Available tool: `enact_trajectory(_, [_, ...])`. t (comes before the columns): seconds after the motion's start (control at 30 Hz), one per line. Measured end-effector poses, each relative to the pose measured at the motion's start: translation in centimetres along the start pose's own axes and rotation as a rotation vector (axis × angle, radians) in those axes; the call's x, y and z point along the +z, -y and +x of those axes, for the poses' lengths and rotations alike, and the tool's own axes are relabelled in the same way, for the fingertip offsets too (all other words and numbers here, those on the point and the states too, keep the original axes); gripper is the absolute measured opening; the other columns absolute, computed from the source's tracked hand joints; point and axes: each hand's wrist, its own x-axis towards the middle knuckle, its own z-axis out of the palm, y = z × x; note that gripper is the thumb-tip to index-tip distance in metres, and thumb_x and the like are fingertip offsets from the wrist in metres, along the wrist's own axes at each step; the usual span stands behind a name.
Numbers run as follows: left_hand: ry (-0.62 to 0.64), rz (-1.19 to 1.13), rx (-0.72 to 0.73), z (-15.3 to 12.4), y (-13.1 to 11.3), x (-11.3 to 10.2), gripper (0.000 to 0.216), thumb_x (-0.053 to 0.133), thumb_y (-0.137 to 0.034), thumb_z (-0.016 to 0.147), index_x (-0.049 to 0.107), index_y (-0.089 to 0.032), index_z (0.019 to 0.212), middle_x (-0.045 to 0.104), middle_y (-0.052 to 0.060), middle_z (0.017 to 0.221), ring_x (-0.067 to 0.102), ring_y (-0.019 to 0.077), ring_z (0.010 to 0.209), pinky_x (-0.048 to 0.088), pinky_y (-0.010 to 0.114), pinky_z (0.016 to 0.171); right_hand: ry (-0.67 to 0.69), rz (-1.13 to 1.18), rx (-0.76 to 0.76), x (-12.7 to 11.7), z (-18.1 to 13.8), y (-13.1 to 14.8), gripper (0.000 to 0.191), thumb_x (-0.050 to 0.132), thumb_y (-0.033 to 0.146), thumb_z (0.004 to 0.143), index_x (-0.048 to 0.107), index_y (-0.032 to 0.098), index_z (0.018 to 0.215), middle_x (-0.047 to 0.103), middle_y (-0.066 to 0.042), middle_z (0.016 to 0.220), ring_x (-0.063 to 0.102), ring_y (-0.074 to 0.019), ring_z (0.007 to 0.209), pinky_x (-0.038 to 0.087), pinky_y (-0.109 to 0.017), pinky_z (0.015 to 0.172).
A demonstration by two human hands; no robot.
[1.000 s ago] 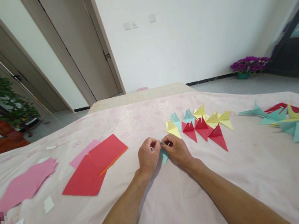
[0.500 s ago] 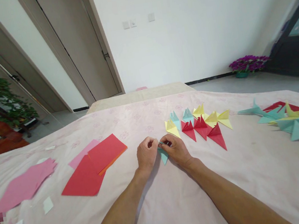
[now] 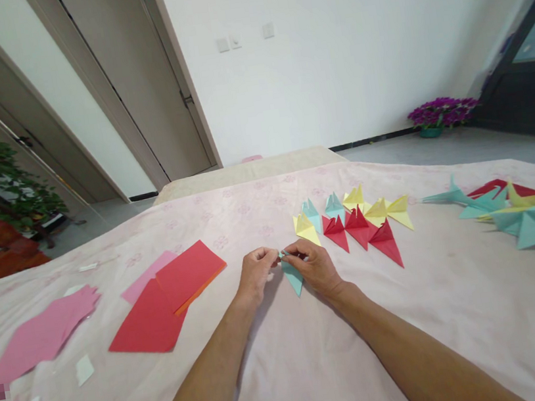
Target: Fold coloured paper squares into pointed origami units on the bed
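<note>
Shifted the left hand (image 3: 258, 273) slightly to the left over the last second, unbending its fingers, and swung the near point of the teal folded paper (image 3: 294, 279) a touch to the right, baring more of it. Kept this paper at the middle of the pink cloth (image 3: 290, 363), between both hands. Pinched it near its far end with the right hand (image 3: 315, 265); brought the left fingertips together at the narrow far tip, too small to tell whether gripping or merely touching. Judged the paper very light and thin, stiffest along its layered creases, unlikely to slip, but easy to crush or tear at the narrow tip. Judged best to hold lightly by the broader folded layers just nearer than that tip. Saw just beyond the right hand a group of folded pieces (image 3: 358, 224) in yellow, teal and red; well apart at the right, a heap of paper cranes (image 3: 530, 226). Saw to the left overlapping red sheets (image 3: 189, 274); farther left, pink sheets (image 3: 42, 333).
</note>
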Motion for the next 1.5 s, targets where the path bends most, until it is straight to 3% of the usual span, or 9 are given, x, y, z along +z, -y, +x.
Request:
enact_trajectory(0.33, [0.128, 0.009, -0.087, 0.18, -0.60, -0.82, 0.024, 0.063, -0.038, 0.067, 0.065, -0.015, 0.068, 0.063, 0.003, 0.068, 0.054, 0.0131, 0.065, 0.036, 0.024, 0.059, 0.019, 0.070, 0.033, 0.01, 0.02, -0.26, 0.009, 0.064, 0.024, 0.083, 0.071, 0.022, 0.078, 0.069, -0.002, 0.076, 0.062, -0.0170, 0.074, 0.045, -0.028, 0.069])
enact_trajectory(0.57, [0.140, -0.041, -0.095, 0.27, -0.49, -0.74, 0.028, 0.067, -0.042, 0.068, 0.063, -0.015, 0.071, 0.064, 0.003, 0.070, 0.057, 0.0131, 0.067, 0.036, 0.024, 0.059, 0.029, 0.059, 0.021, -0.06, 0.06, -0.18, 0.010, 0.063, 0.024, 0.084, 0.072, 0.022, 0.080, 0.069, -0.001, 0.076, 0.062, -0.0169, 0.074, 0.044, -0.028, 0.068])
enact_trajectory(1.23, [0.093, -0.063, -0.140, 0.12, -0.84, -0.59, 0.019, 0.067, -0.032, 0.064, 0.062, -0.015, 0.061, 0.063, 0.003, 0.062, 0.056, 0.0111, 0.060, 0.031, 0.022, 0.053, 0.032, 0.021, -0.002, 0.10, -0.06, -0.56, 0.010, 0.062, 0.025, 0.085, 0.072, 0.023, 0.082, 0.070, -0.001, 0.079, 0.063, -0.0170, 0.075, 0.045, -0.028, 0.070])
enact_trajectory(1.5, [0.091, -0.085, -0.165, 0.05, -0.91, -0.40, 0.020, 0.070, -0.033, 0.062, 0.064, -0.014, 0.067, 0.062, 0.002, 0.064, 0.057, 0.0110, 0.062, 0.034, 0.021, 0.055, 0.027, -0.001, -0.007, 0.02, 0.00, -0.61, 0.009, 0.063, 0.024, 0.084, 0.072, 0.023, 0.082, 0.069, -0.001, 0.079, 0.063, -0.0170, 0.076, 0.045, -0.028, 0.070])
